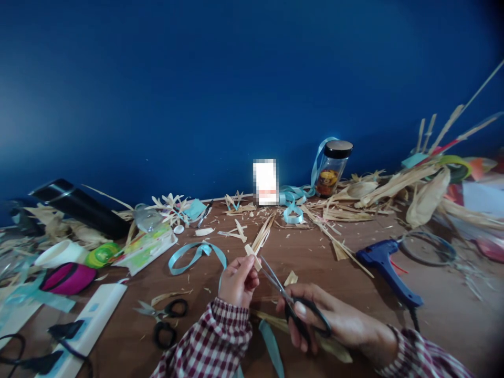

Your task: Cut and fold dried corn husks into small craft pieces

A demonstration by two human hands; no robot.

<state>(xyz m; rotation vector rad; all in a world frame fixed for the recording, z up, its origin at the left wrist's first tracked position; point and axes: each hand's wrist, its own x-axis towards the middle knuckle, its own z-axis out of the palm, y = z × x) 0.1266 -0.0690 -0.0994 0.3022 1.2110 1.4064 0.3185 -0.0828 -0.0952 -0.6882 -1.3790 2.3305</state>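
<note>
My left hand (239, 281) pinches a short pale strip of corn husk (252, 256) between thumb and fingers. In my right hand (321, 317) is a pair of scissors (281, 289) with black handles, my fingers through the loops. The scissor blades point up and left, their tips close beside the strip; I cannot tell whether they touch it. Just beyond lies a bundle of thin husk strips (264, 233) on the brown table. A second, smaller pair of scissors (160, 314) rests to the left of my left sleeve.
A blue glue gun (388, 268) lies at right. Light blue ribbon (197, 257) curls at left, near a white power strip (88, 328) with plugs. A lidded jar (334, 168), husks (409, 184) and a black cylinder (81, 207) line the blue wall.
</note>
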